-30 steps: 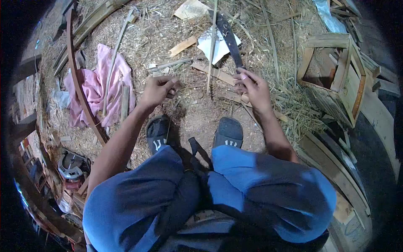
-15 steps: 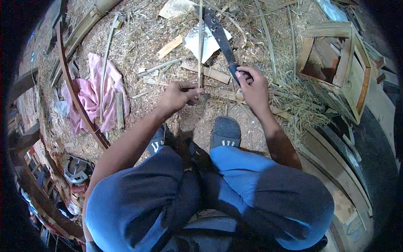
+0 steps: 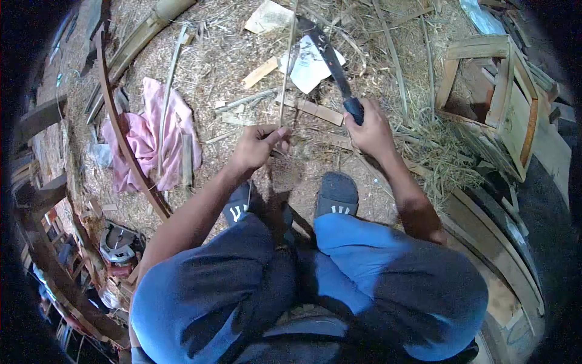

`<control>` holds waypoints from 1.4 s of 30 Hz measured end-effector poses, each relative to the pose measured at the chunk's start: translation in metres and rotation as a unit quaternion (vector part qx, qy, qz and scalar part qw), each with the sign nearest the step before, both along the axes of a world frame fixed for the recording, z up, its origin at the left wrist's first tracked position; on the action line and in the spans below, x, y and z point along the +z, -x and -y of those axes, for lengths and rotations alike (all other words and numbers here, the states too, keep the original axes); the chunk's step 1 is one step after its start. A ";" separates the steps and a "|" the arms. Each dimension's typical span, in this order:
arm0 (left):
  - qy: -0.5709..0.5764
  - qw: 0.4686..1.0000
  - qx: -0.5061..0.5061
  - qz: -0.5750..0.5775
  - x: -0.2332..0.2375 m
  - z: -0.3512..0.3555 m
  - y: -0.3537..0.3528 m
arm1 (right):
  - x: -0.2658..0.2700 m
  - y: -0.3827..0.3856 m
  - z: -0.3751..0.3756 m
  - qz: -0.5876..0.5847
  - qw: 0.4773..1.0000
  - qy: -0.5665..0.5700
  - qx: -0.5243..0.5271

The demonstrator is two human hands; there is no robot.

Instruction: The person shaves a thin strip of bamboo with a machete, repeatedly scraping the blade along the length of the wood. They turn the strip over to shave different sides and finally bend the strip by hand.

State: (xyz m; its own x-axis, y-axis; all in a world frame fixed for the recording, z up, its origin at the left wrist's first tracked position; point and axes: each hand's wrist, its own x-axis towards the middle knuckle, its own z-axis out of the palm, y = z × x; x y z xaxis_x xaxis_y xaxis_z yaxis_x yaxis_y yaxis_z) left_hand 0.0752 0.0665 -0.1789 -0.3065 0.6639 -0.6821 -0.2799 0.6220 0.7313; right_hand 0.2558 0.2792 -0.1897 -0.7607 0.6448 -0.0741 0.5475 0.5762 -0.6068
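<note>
My left hand [image 3: 259, 147] is closed, pinching the lower end of a thin bamboo strip [image 3: 287, 70] between thumb and fingers. The strip points away from me and leans slightly right at its far end. In my right hand [image 3: 371, 132] is the black handle of a machete [image 3: 332, 60], with the fingers wrapped round it. Its dark, stained blade slants up and left, the tip close beside the strip. Under the blade lies a white sheet of paper [image 3: 308, 68], partly covered.
Straw and shavings cover the ground. A pink cloth [image 3: 151, 130] lies left under a curved brown strip [image 3: 115, 115]. A wooden frame [image 3: 476, 48] stands at right. Wood offcuts [image 3: 262, 73] lie ahead, and a metal-and-red tool [image 3: 119, 246] sits lower left. My sandalled feet [image 3: 336, 194] are close below.
My right hand has gone from a loose finger hold to a fuller grip round the machete's handle. The strip now leans more to the right. The whole view has shifted slightly.
</note>
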 end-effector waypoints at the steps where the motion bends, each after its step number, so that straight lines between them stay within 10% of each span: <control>1: 0.004 1.000 0.001 0.020 0.004 0.005 0.003 | 0.005 0.001 0.002 0.012 1.000 0.020 0.004; 9: -0.005 0.990 0.084 0.110 0.021 0.043 0.018 | 0.028 -0.006 0.041 0.037 0.940 0.311 -0.135; 22: -0.033 0.997 0.062 0.028 0.036 0.066 0.012 | 0.050 0.021 0.106 0.040 0.961 0.204 0.185; 26: -0.049 0.993 0.074 0.080 0.038 0.075 0.011 | 0.054 0.028 0.108 0.103 0.956 0.193 0.197; 34: -0.010 0.981 -0.077 -0.177 0.057 0.079 0.010 | 0.079 0.040 0.112 0.146 0.950 0.123 0.246; 42: -0.042 0.996 0.026 -0.079 0.074 0.074 -0.002 | 0.075 0.042 0.102 0.091 0.973 0.162 0.139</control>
State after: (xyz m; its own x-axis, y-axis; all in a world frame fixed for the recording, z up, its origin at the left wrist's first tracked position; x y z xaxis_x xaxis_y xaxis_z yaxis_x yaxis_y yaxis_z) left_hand 0.0770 -0.0078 -0.1046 -0.4403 0.6973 -0.5656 -0.1880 0.5444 0.8175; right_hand 0.2138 0.1776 -0.1144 -0.8577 0.3355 -0.3895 0.5131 0.5118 -0.6891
